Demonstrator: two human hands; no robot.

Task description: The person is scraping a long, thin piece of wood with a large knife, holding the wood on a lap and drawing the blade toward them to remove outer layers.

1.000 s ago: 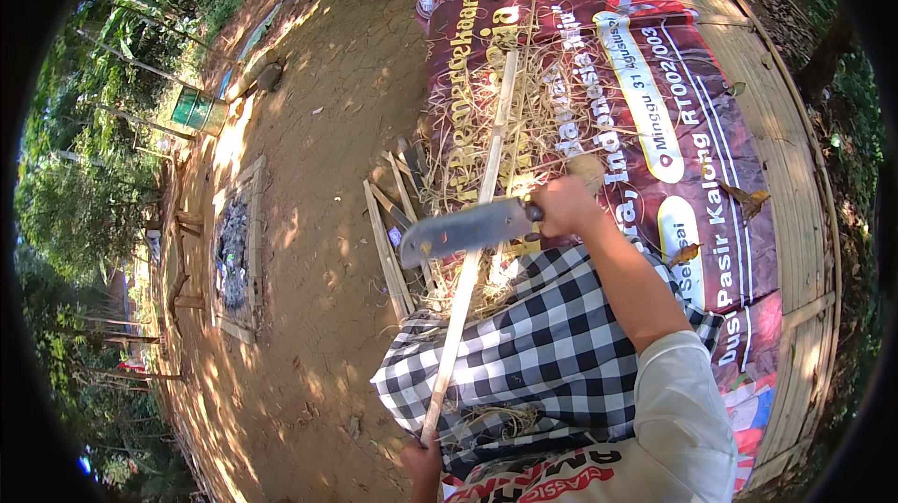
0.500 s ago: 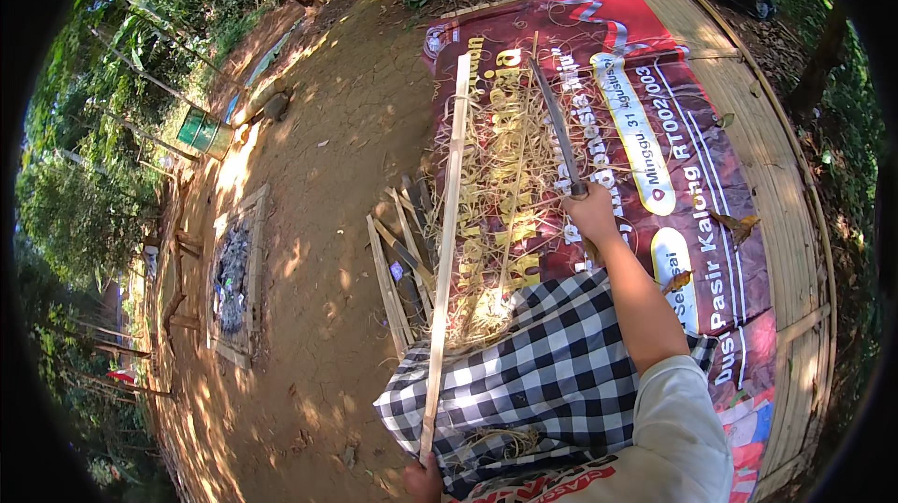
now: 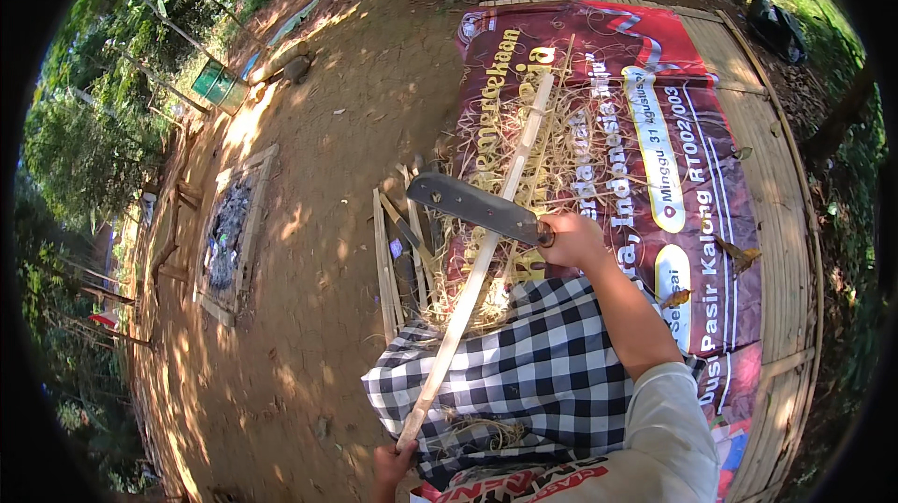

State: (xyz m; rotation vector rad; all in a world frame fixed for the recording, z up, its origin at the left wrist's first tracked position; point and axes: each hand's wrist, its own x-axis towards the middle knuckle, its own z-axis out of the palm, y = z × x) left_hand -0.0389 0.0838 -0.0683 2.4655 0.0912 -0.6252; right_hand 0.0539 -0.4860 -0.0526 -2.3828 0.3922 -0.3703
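Observation:
In my right hand (image 3: 574,241) is the handle of a machete (image 3: 472,207), its broad dark blade pointing left and lying across a long pale bamboo strip (image 3: 475,277). Whether the blade touches the strip I cannot tell. Low in the picture, my left hand (image 3: 394,462) is closed round the near end of the strip, which slants up to the right over my lap. A black-and-white checked cloth (image 3: 552,344) covers my lap. Thin curled shavings (image 3: 533,143) are scattered over the printed maroon banner (image 3: 725,147) in front of me.
The banner lies on a slatted bamboo platform (image 3: 781,222). Several split bamboo pieces (image 3: 385,264) lie beside it on the left. Farther left, on bare soil, are a framed ash pit (image 3: 227,232) and a green drum (image 3: 217,87). A dark bag (image 3: 776,28) lies at the far right.
The machete has swung from pointing away from me to pointing left across the strip. The strip's far end has tilted right, and my left hand has shifted slightly left.

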